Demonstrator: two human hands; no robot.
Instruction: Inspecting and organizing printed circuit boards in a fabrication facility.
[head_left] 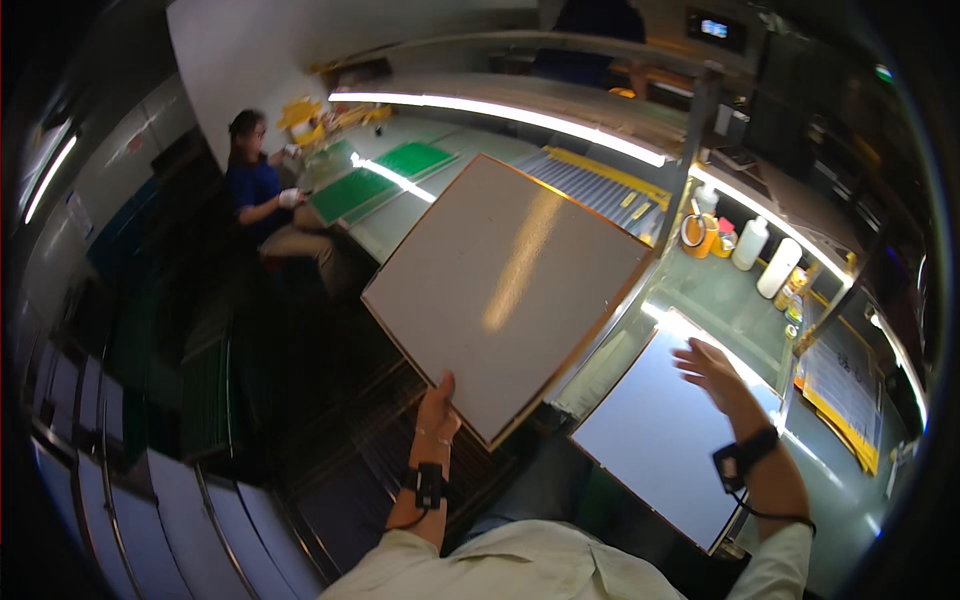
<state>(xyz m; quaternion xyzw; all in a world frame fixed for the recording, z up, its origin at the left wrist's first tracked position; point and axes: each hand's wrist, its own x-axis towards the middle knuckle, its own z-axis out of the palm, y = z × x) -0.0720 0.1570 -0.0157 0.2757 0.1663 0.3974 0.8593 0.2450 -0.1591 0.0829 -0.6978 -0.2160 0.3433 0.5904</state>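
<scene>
My left hand [437, 411] grips a large square panel [440, 270] by its lower corner, thumb on the face and fingers hidden behind. The panel has a glossy pale grey face with thin copper-coloured edges, and it is raised at a tilt in front of me. A streak of light reflects off it. To the right, my right hand [712, 372] is held over a second, bluish-white panel [640, 440] lying on the bench. Its fingers are extended and slightly apart, with nothing in them. Both wrists wear black strapped devices.
Panels stand in a rack [180, 500] at lower left. Bottles [750, 245] and an orange cup [697, 236] line the bench's back. A lamp [500, 112] hangs across the middle. Beyond it, a seated person [262, 195] in gloves works beside green sheets [385, 175].
</scene>
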